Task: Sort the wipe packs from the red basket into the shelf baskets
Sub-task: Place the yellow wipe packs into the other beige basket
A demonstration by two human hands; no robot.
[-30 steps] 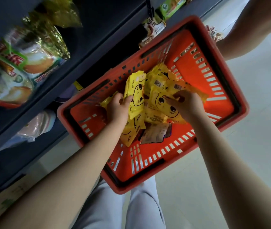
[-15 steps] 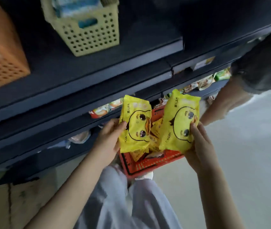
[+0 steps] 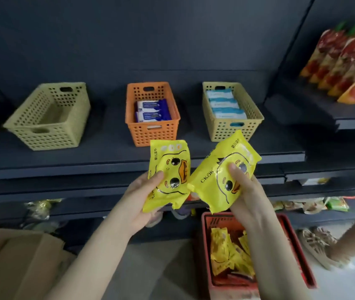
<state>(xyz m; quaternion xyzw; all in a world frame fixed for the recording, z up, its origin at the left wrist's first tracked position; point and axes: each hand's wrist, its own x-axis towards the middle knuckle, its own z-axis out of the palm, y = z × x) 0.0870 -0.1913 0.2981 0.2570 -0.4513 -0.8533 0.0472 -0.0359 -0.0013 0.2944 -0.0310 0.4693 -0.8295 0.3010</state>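
Now left hand [image 3: 142,204] pinches the upright yellow pack [image 3: 169,176], right hand [image 3: 248,195] the tilted yellow pack [image 3: 224,172], and the empty beige basket [image 3: 47,137] lies up-left, nearer the left.

two yellow duck-print wipe packs [image 3: 169,176] [image 3: 224,172] held upright before shelf baskets [image 3: 152,131]

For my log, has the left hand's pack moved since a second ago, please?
Yes: the yellow pack in the left hand has risen out of the red basket.
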